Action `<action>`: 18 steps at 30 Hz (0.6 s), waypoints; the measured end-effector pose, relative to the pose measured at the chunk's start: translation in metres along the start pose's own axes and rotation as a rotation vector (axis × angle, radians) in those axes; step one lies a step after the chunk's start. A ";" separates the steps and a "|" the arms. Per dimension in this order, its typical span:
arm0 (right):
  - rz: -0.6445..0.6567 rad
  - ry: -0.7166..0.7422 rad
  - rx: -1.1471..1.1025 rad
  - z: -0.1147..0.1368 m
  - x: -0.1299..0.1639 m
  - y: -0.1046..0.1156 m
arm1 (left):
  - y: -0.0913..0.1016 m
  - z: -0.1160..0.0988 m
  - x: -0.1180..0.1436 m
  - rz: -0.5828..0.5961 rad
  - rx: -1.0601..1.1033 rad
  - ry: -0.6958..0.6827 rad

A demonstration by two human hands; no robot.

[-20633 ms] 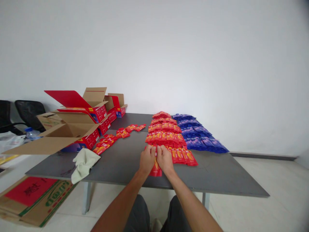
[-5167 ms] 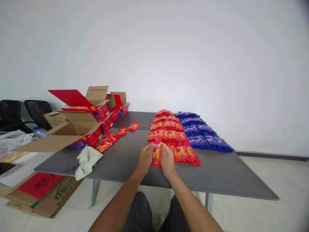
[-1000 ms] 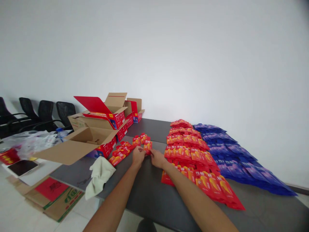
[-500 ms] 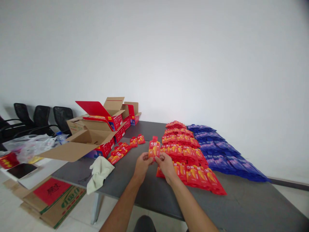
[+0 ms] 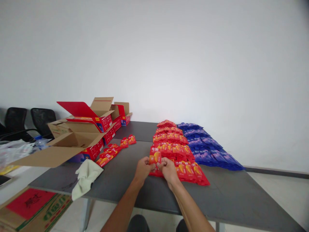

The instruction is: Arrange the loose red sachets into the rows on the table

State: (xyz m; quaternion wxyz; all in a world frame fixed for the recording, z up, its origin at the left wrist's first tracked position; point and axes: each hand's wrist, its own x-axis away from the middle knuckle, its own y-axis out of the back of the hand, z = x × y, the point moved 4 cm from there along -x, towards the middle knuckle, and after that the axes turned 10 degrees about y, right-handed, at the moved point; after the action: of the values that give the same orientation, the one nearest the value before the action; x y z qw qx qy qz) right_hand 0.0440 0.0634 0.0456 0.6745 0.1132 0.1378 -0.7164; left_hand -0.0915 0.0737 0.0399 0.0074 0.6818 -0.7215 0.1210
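Observation:
Between them my two hands grip a red pouch (image 5: 155, 156) printed with orange fruit, held upright by its lower corners. My left hand (image 5: 144, 168) pinches the left side and my right hand (image 5: 168, 169) the right side. The pouch is in front of the nearest part of the stacked red pouches (image 5: 189, 172), and it covers some of them. I cannot tell whether it touches them. Several loose red pouches (image 5: 109, 154) lie to the left on the grey table (image 5: 125, 170).
Rows of blue pouches (image 5: 214, 158) lie right of the red ones. At the left stand open cardboard boxes (image 5: 90, 137) and a crumpled pale cloth (image 5: 87, 177). A flat carton (image 5: 36, 206) is on the floor. Black chairs (image 5: 43, 120) and a plastic bottle (image 5: 41, 142) are farther left.
My view has turned to the right, so the boxes and pouch rows sit farther left. Both hands have brought the held pouch in front of the nearest red stack, keeping their grip.

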 end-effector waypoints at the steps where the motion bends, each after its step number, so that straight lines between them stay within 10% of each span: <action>1: 0.010 -0.012 -0.017 0.002 0.001 0.001 | -0.001 -0.002 0.000 0.002 -0.002 -0.007; 12: 0.146 -0.023 0.017 0.016 0.011 0.004 | -0.010 -0.024 -0.016 -0.045 0.187 -0.084; 18: 0.003 0.127 0.075 0.038 0.001 0.011 | -0.023 -0.019 -0.006 0.058 0.145 -0.019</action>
State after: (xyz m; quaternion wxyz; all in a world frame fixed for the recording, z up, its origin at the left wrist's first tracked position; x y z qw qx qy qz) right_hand 0.0559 0.0483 0.0799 0.6605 0.1840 0.1532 -0.7116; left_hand -0.0713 0.0819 0.0614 -0.0524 0.6603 -0.7304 0.1665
